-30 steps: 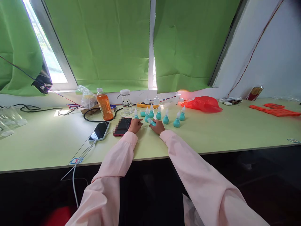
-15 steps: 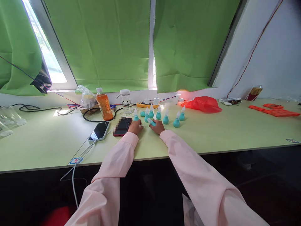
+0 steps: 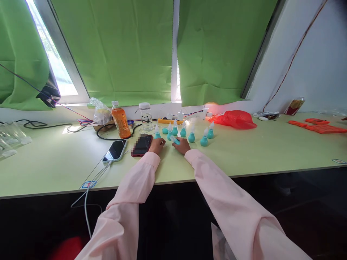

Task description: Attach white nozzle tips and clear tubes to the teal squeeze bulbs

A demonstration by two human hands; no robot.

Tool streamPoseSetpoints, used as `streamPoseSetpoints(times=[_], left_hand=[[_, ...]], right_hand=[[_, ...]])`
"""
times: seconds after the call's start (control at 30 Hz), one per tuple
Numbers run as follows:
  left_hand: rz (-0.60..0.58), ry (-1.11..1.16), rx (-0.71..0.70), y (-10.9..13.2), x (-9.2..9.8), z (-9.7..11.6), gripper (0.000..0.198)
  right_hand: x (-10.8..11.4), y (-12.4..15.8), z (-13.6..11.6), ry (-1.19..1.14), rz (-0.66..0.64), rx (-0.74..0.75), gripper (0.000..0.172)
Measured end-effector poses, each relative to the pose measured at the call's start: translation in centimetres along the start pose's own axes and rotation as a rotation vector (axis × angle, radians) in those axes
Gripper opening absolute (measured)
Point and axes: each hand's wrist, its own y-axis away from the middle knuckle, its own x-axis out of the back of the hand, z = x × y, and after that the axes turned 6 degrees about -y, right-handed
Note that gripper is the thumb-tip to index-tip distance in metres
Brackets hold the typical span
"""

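Observation:
My right hand [image 3: 182, 146] is closed around a teal bulb nasal aspirator [image 3: 175, 141], tilted with its clear tip pointing up and left. To the left, my left hand [image 3: 157, 146] rests low over the table with its thumb and fingers drawn together; whatever may be between them is too small to see. Just behind it stands a teal aspirator [image 3: 157, 133], partly hidden by the hand. Several more teal aspirators with pale tips, such as this one [image 3: 204, 140], stand upright behind and right of my right hand. A teal bulb [image 3: 165, 130] without a visible tip lies among them.
Left of my left hand lie a dark red-edged phone [image 3: 142, 145] and a charging phone [image 3: 115, 151]. Behind stand an orange drink bottle [image 3: 121, 121] and a clear jar [image 3: 146, 117]. A red plastic bag [image 3: 233, 119] lies at back right, near orange fabric pieces [image 3: 325, 128].
My left hand's fingertips have lifted slightly and pinched together. My right hand keeps the aspirator in nearly the same place. The whole view has shifted very slightly.

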Motion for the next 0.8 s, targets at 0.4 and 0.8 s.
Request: streamPoseSetpoints(times=[0.4, 0.8], left_hand=[[0.067, 0.007, -0.036, 0.3, -0.4, 0.4, 0.020], [0.224, 0.109, -0.021, 1.5, 1.0, 1.6, 0.031]], right_hand=[[0.0, 0.0, 0.1, 0.014, 0.005, 0.017, 0.015], [-0.1, 0.0, 0.1, -0.010, 0.005, 0.080, 0.013]])
